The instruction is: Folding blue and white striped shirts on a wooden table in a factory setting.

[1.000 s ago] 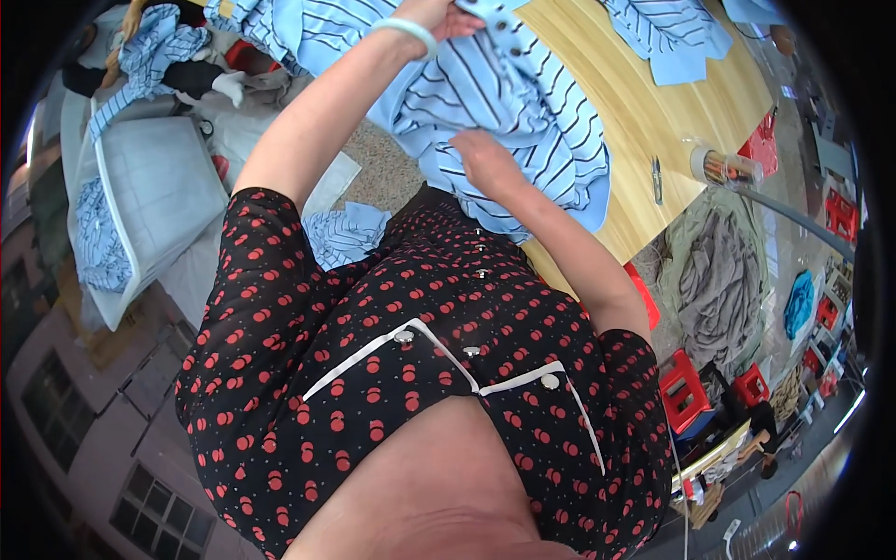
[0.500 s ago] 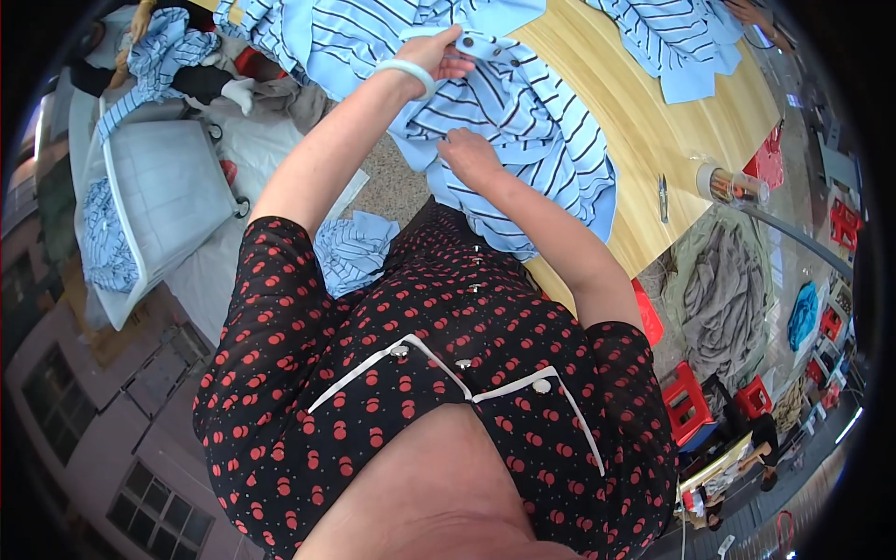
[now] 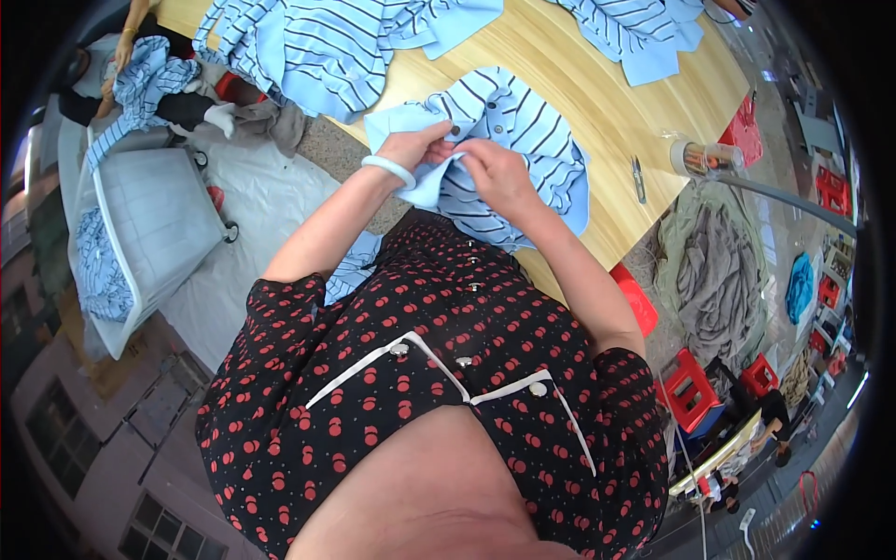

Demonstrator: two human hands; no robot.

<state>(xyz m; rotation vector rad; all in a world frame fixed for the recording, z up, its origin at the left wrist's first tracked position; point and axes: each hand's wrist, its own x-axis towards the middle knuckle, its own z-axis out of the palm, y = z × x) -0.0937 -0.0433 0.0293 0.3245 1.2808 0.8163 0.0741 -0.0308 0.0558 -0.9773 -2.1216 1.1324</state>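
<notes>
A light blue shirt (image 3: 551, 140) with dark stripes lies bunched on the wooden table's near edge, dark buttons showing along one strip. My left hand (image 3: 417, 149), with a pale bangle at its wrist, pinches the shirt's plain blue edge beside a button. Close to its right, my right hand (image 3: 501, 179) is closed on a folded blue edge of the same shirt. The cloth between the two hands is raised. Some of my fingertips are hidden by the fabric.
More striped shirts (image 3: 322, 56) lie at the table's far side. On the right are thread snips (image 3: 638, 179) and a clear jar (image 3: 695, 157). A white wheeled bin (image 3: 168, 205) stands left. Beyond it, a co-worker's hand (image 3: 123, 51) is near striped cloth. Red stools (image 3: 691, 387) stand at right.
My left hand has come nearer, bringing the shirt's buttoned edge away from the far pile. My right hand has moved up beside it and now grips the edge too.
</notes>
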